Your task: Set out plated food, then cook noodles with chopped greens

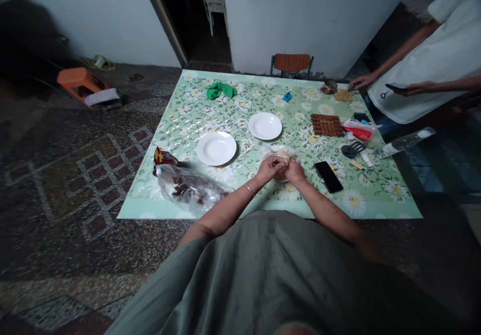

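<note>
My left hand (271, 169) and my right hand (295, 171) are close together near the table's front edge. Both have their fingers closed on a clear plastic bag (276, 150) that holds something pale brownish; its contents are too small to name. A black phone (329, 177) lies just right of my right hand. Beyond the bag are two white plates (217, 148), the farther plate (265, 125) being almost straight ahead. Left of my left forearm rests a larger clear bag (195, 189) with dark brown pieces inside, touching a red and yellow packet (164, 158).
The table wears a green flowered cloth (180, 124). A green cloth (221, 90) and a blue item (287, 96) lie farther back. To the right are a brown woven mat (327, 125), a black slotted spatula (353, 149), a plastic bottle (408, 142) and an open can (329, 86). A person (424, 69) stands there.
</note>
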A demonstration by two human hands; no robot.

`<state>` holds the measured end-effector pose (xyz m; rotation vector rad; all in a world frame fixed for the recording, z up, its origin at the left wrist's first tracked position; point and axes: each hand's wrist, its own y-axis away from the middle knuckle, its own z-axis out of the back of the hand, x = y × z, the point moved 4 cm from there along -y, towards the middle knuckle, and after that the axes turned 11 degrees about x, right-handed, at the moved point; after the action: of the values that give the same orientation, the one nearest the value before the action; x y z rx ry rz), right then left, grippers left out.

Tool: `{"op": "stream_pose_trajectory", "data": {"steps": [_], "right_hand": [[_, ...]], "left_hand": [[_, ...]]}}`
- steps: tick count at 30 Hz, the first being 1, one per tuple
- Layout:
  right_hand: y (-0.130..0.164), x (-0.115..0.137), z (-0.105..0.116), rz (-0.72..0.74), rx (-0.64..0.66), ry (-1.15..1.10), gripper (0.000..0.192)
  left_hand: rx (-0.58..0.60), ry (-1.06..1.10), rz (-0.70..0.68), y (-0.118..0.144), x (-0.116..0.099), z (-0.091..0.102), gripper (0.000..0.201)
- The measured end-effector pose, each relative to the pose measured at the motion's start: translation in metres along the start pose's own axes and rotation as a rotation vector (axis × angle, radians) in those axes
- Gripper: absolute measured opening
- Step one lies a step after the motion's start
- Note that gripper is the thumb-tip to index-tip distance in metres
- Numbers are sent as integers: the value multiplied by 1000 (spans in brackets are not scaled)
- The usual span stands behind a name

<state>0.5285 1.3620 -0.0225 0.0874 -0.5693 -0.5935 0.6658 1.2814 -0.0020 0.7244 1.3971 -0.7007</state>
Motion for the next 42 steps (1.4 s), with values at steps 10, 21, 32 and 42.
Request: {"op": "stream_pose_trajectory", "data": {"steps": [10,21,32,42], "right_hand": [[-15,21,28,186,-15,-448,29],[12,-32,13,121,-76,-47,65],[-34,-13,24,196,-162,-109,19],[-20,-25,12,115,-149,-352,20]], "left_hand": [[62,-777,58,4,25,9,62],[0,-640,160,-30,21,12,12],[-271,-335,175,-34,15,31,21],[-185,-278,122,-18,23,26,14]]}}
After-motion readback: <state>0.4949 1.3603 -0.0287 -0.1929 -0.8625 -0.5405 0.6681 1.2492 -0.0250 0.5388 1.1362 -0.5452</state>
